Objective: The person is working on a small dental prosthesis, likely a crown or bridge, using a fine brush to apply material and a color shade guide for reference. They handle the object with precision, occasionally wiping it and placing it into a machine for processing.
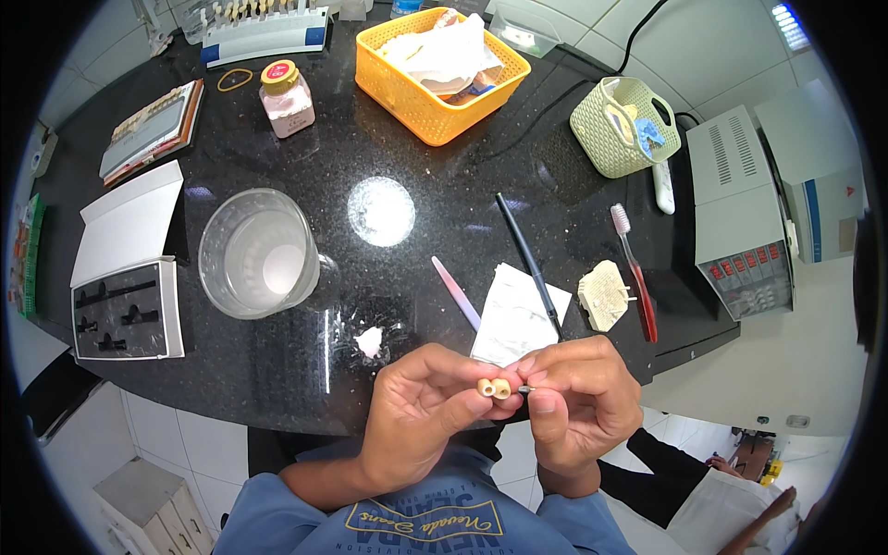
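My left hand (416,407) pinches a pair of joined, cream-coloured dental crowns (493,388), their round holes facing up. Close beside them, my right hand (587,402) grips a tiny metal piece (525,389) between thumb and fingers; it looks like a small screw or abutment. Whether its tip touches the crowns I cannot tell. Just beyond my hands lies a folded white tissue (518,319), with a dark slim brush or pen (529,264) across it and a pink-lilac tool (456,293) at its left. A small pinkish-white lump of paste (369,342) sits on the dark counter (398,287).
A glass bowl of liquid (259,254) stands left. Rightward are a plaster model (604,296) and a red toothbrush (636,273). Behind stand a powder jar (288,100), a yellow basket (439,102) and a green basket (615,139). Another person (712,504) is at lower right.
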Motion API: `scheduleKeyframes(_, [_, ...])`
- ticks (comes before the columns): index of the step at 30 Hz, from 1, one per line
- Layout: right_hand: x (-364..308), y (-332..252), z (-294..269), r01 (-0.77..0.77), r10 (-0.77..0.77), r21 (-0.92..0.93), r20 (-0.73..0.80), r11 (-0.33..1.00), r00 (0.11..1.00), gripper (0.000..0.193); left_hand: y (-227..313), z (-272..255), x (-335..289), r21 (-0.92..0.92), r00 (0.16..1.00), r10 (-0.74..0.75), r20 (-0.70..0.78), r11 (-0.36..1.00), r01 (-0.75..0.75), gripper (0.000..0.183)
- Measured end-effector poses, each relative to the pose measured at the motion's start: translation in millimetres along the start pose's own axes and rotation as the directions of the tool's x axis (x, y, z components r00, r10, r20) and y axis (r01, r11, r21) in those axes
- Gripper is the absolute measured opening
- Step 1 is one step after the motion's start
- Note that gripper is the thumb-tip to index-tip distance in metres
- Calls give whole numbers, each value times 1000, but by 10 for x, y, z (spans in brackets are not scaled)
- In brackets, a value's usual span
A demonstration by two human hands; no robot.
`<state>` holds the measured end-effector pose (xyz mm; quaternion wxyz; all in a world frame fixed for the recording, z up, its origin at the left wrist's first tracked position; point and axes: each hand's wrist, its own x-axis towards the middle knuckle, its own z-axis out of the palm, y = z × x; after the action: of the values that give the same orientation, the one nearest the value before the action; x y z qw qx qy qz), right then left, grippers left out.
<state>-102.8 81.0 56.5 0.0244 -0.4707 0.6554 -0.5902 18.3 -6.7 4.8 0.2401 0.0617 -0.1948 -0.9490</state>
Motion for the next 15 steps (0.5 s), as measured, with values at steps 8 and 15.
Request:
scheduleKeyframes(8, [-19,-11,-6,-18,18,3,-4,1000,1000,11,-17,-3,-9,-23,1000,13,7,1000,-13,15])
scheduleKeyframes(15, [-28,-22,-27,-3,3,-20,5,1000,1000,10,-40,16,-35,46,999,51,-5,998,-50,16])
